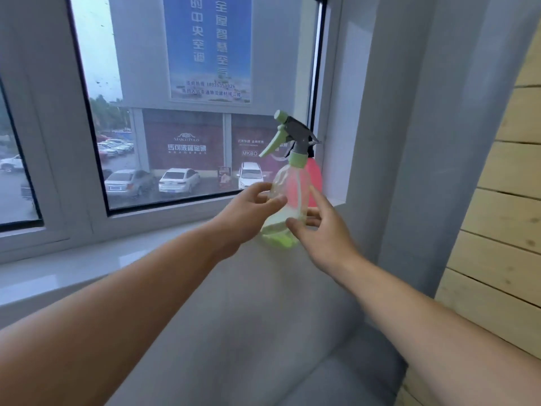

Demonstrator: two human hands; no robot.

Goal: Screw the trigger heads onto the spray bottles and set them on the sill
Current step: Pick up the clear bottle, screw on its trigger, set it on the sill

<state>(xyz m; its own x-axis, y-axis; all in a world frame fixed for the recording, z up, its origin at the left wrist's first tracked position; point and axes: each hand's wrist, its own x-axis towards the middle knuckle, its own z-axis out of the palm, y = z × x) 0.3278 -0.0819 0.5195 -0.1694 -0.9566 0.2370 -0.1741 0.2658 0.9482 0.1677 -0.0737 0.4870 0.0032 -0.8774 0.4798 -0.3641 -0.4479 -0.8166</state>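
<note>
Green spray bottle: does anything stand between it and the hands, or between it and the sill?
Nothing visible does. The left hand and right hand flank the green spray bottle at the sill; the pink bottle stands behind it, not beneath.

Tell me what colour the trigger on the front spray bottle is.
Light green trigger, shown in the head view.

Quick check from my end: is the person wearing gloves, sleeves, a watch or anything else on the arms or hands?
Nothing worn that the head view shows. No sleeve reaches into the frame on either side. The left hand and right hand are ungloved, and no ring, watch, wristband or marking shows on either hand or wrist.
</note>
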